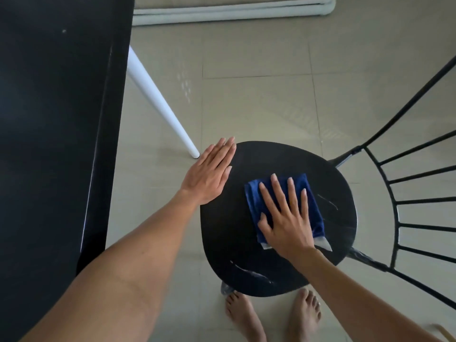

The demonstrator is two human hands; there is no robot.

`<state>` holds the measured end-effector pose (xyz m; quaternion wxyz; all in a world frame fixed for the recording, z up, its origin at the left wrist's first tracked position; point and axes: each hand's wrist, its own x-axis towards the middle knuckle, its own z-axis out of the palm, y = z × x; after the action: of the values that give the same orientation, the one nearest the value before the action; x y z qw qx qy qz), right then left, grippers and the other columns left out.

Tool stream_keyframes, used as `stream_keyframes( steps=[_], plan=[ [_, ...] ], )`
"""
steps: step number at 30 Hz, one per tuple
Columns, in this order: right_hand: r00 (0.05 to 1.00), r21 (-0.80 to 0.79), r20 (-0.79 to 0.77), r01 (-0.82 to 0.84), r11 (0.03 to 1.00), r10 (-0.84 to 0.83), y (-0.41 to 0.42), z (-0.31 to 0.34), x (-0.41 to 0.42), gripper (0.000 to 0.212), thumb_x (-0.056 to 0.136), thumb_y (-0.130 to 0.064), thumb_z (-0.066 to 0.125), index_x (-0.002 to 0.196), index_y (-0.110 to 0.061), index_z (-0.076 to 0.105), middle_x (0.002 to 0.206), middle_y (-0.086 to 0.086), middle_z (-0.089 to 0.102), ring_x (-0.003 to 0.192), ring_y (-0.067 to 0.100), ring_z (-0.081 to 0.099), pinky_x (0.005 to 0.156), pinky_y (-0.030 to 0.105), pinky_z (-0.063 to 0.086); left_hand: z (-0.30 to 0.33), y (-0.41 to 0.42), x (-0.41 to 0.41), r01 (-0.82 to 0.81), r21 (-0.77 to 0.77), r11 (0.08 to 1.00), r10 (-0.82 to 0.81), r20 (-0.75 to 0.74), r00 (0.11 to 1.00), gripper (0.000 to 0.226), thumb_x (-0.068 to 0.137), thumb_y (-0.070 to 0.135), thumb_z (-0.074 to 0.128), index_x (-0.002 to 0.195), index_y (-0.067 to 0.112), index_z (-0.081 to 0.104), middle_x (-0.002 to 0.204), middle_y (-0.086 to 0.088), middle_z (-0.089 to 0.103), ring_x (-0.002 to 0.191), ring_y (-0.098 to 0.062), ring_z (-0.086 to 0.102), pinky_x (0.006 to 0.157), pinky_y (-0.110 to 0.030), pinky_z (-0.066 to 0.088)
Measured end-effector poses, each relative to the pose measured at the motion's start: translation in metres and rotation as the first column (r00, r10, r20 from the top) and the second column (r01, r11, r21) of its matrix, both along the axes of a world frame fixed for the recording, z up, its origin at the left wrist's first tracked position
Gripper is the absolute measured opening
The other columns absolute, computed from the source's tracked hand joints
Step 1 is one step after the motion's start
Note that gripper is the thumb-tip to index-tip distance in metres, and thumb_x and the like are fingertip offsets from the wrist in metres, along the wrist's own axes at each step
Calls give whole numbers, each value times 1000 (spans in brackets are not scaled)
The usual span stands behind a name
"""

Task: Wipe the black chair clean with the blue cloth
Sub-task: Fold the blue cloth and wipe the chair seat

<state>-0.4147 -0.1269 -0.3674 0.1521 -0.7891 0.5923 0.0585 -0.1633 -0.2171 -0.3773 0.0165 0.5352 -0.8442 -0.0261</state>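
Pressing the blue cloth (283, 206) flat on the black chair (246, 243) seat, right hand (286, 218) spread open atop it; left hand (209, 172) flat, fingers together, steadying the seat's edge. Best sweeping firmly toward the pale streak (249, 270) near the front.

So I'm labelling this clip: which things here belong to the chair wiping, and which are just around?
In the job: black chair, blue cloth, right hand, left hand.
Just around: black table, white table leg, tiled floor.
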Motion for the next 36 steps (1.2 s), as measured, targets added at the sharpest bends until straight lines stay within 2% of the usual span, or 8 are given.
stream_keyframes(
  steps=[5, 11, 15, 19, 26, 30, 33, 36],
  plan=[
    [983, 10, 26, 184, 983, -184, -37, 2, 50, 71, 102, -48, 25, 165, -27, 2, 173, 4, -9, 158, 37, -13, 124, 65, 0, -4, 4, 0, -54, 8, 998, 54, -42, 998, 58, 111, 28, 24, 165, 6, 15, 174, -7, 10, 162, -24, 11, 130, -43, 20],
    [988, 67, 75, -138, 988, 133, 43, 10, 15, 64, 107, -54, 25, 165, -32, 11, 174, -3, -3, 160, 31, -5, 126, 60, 12, -4, 5, 0, -68, 10, 998, 68, -44, 997, 58, 111, 27, 26, 165, 7, 16, 174, -6, 12, 161, -25, 13, 128, -45, 24],
    [997, 54, 3, 74, 996, -74, -4, 4, -8, 66, 106, -54, 22, 164, -34, -2, 173, -4, -14, 159, 29, -14, 127, 57, -2, -2, 12, -8, -125, 30, 992, 126, -50, 991, 60, 111, 30, 23, 166, 9, 11, 175, -4, 7, 162, -26, 9, 129, -46, 22],
    [968, -4, 17, 252, 968, -252, -73, 0, 34, 69, 104, -48, 17, 165, -26, -7, 172, 4, -16, 156, 38, -20, 124, 63, -6, -8, 38, -21, -207, 11, 978, 207, -105, 973, 58, 111, 27, 28, 164, 6, 17, 174, -7, 12, 162, -24, 11, 129, -44, 23],
    [991, -27, 67, -116, 993, 118, -44, 0, 22, 65, 107, -51, 24, 165, -28, 8, 174, -1, -5, 160, 31, -9, 126, 58, 8, -11, 56, -30, -300, 51, 952, 305, -162, 939, 57, 110, 20, 28, 163, 1, 21, 173, -13, 16, 161, -27, 15, 128, -45, 25],
    [999, 6, 18, 38, 999, -38, -46, 2, -16, 66, 106, -52, 24, 165, -32, 1, 173, -3, -9, 159, 29, -12, 127, 58, 3, -8, 63, -34, -345, 56, 937, 350, -146, 925, 57, 111, 23, 26, 164, 3, 16, 174, -11, 11, 162, -25, 10, 130, -43, 20],
    [974, -12, 36, 224, 975, -223, -83, 2, 18, 67, 104, -49, 18, 165, -30, -3, 173, -1, -13, 158, 35, -16, 125, 62, -6, -10, 64, -37, -383, 65, 921, 389, -137, 911, 57, 111, 24, 22, 164, 4, 15, 174, -9, 10, 162, -24, 8, 132, -40, 14],
    [988, 8, 77, 132, 991, -133, -104, 4, 69, 66, 105, -45, 21, 165, -27, 2, 173, 3, -8, 157, 41, -15, 122, 65, -8, -13, 69, -38, -429, 102, 898, 439, -135, 888, 59, 109, 24, 21, 165, 5, 14, 174, -8, 9, 162, -22, 6, 132, -39, 9]
  ],
)
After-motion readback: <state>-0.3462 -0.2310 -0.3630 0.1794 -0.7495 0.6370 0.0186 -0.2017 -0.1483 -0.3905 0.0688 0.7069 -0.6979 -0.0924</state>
